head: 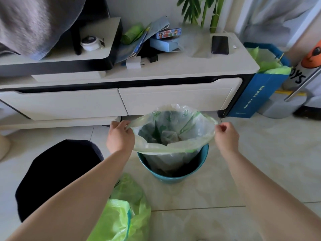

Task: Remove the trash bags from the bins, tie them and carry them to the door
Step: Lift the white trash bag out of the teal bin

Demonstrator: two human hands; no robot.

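Nearest, a full green trash bag slumps on the tile; past it both forearms reach out, left hand and right hand pinching opposite rims of the clear liner, mouth up, half-raised from the teal bin; a blue paper bag shows unreadable print.

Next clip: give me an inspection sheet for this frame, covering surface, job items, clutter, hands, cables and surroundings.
Surface: pale tiled floor, bare beside the bin.
Job's things: teal bin upright; clear trash bag partly lifted out, mouth open; green bag lying on the floor nearer the person.
Clutter: phone, boxes, green roll on the cabinet.
Hands: left hand and right hand pinch opposite sides of the bag's rim.
Cables: nothing seen; two plug adapters on the cabinet.
Surroundings: blue paper bag, plant, dark stool.
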